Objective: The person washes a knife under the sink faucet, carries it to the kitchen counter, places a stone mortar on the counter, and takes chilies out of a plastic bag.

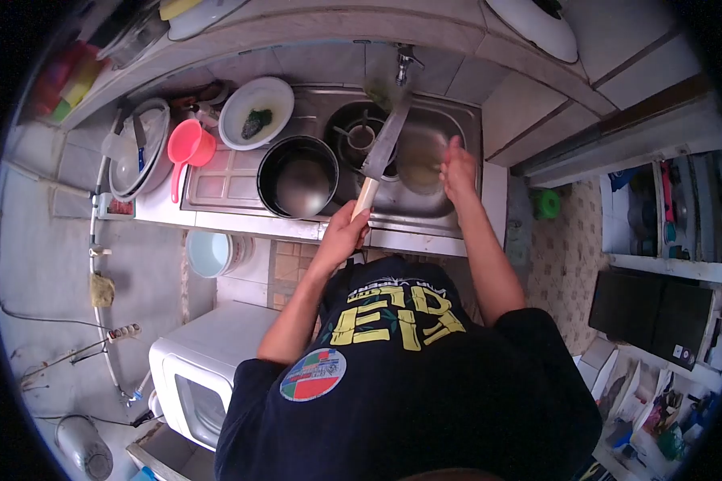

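- Over the sink (pixel 451 222), below the tap (pixel 404 66): long knife (pixel 383 152), blade tilted up toward the back edge, pale handle toward the front edge.
- Dark pan (pixel 334 127) under the blade, in the sink's left part: holds a small metal cup (pixel 361 136) with utensils in it. Partly hidden.
- Right part of sink: round yellowish patch, vessel or water, can't tell.
- Black pot (pixel 297 178) left of the dark pan, by the front edge: pale and cloudy inside, liquid or glare unclear.
- White bowl (pixel 279 94) at the back edge: green scrubber (pixel 257 123) in it.
- Pink dipper (pixel 191 143) left of that; inside looks bare.
- Stacked basins (pixel 122 178) near counter's left end: blue-handled knife (pixel 140 144) on top.
- Left hand (pixel 343 236): closed round the pale handle, forearm angled in from the front.
- Right hand (pixel 458 172): loosely open, holding nothing visible, above sink's right side, arm extended, apart from the blade.
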`<state>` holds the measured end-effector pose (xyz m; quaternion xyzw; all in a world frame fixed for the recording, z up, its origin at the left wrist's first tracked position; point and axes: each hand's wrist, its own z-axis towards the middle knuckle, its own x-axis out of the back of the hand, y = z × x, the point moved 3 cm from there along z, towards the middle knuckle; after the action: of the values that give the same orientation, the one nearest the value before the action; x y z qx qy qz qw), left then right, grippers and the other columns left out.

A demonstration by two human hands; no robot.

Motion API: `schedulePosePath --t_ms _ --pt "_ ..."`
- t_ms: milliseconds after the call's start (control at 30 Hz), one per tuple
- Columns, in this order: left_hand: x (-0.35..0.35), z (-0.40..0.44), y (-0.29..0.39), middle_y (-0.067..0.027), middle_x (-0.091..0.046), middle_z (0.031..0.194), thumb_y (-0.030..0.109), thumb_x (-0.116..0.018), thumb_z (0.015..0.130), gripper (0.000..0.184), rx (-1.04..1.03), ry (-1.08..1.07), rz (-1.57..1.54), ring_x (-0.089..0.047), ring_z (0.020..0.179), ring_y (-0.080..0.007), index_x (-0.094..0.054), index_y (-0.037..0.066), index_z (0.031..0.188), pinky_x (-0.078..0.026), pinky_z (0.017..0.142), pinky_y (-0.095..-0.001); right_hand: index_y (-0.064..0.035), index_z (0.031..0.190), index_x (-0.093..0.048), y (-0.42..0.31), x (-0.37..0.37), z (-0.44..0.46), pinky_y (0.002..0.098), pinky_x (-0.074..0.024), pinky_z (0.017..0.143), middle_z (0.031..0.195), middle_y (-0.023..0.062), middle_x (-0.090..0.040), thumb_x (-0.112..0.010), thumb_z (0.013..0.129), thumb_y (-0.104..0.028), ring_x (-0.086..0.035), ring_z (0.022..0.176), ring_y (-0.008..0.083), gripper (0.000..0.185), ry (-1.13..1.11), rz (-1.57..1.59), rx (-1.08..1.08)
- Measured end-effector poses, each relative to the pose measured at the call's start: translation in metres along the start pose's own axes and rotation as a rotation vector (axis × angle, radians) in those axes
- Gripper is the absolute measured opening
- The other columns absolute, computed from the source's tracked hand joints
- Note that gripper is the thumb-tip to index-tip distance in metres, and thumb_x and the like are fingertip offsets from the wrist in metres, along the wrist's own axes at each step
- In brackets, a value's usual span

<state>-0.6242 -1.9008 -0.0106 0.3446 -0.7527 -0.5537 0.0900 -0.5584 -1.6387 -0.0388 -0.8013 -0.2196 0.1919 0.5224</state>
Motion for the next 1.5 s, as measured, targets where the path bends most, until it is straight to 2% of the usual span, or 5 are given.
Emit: schedulePosePath --t_ms 167,500,900,1300,1500 --pt "0.002 0.002 -0.002 0.0049 -0.044 0.062 0.024 -0.05 0.094 0.017 0.005 0.02 0.017 -0.038 0.048 -0.0033 -0.053 0.008 0.098 -0.03 0.042 -0.0193 -0.0157 0.053 -0.023 0.021 0.004 0.018 0.0272 -0.0155 0.036 0.049 -0.0041 -0.02 -0.038 0.094 -0.052 -0.016 0.037 0.0087 0.057 -0.177 0.359 -0.033" --pt "0.0 0.005 -0.005 0.0048 -0.045 0.063 0.024 -0.049 0.095 0.017 0.03 0.023 0.014 -0.039 0.048 -0.0033 -0.053 0.008 0.098 -0.03 0.042 -0.019 -0.0098 0.093 -0.048 0.017 -0.026 -0.005 0.0225 -0.0306 0.04 0.057 -0.005 -0.038 -0.053 0.093 -0.025 -0.039 0.045 0.0089 0.016 -0.098 0.245 -0.014" --pt "-0.014 0.013 -0.003 0.0036 -0.045 0.062 0.024 -0.048 0.095 0.018 -0.014 0.008 -0.056 -0.039 0.048 -0.0043 -0.052 0.007 0.099 -0.032 0.042 -0.0195 -0.0142 0.059 -0.028 0.011 -0.024 -0.003 0.0249 -0.0125 0.036 0.051 -0.006 -0.021 -0.039 0.095 -0.05 -0.019 0.04 0.0066 0.052 -0.334 0.216 0.002" --pt "-0.025 0.024 -0.019 0.002 -0.044 0.063 0.026 -0.046 0.096 0.021 -0.08 0.003 -0.179 -0.039 0.049 -0.0054 -0.05 0.006 0.102 -0.033 0.042 -0.0198 -0.0095 0.083 -0.055 0.026 -0.038 -0.025 0.0226 -0.0305 0.037 0.071 -0.0013 -0.053 -0.055 0.092 -0.031 -0.039 0.046 0.0053 0.023 -0.235 0.028 -0.018" --pt "-0.028 0.029 -0.021 0.0014 -0.045 0.065 0.027 -0.045 0.096 0.022 -0.059 0.011 -0.2 -0.04 0.05 -0.006 -0.049 0.006 0.103 -0.034 0.044 -0.0198 -0.0127 0.064 -0.04 0.033 -0.027 -0.021 0.024 -0.0214 0.038 0.053 -0.0043 -0.032 -0.049 0.091 -0.047 -0.027 0.041 0.0056 0.045 -0.283 0.278 -0.214"
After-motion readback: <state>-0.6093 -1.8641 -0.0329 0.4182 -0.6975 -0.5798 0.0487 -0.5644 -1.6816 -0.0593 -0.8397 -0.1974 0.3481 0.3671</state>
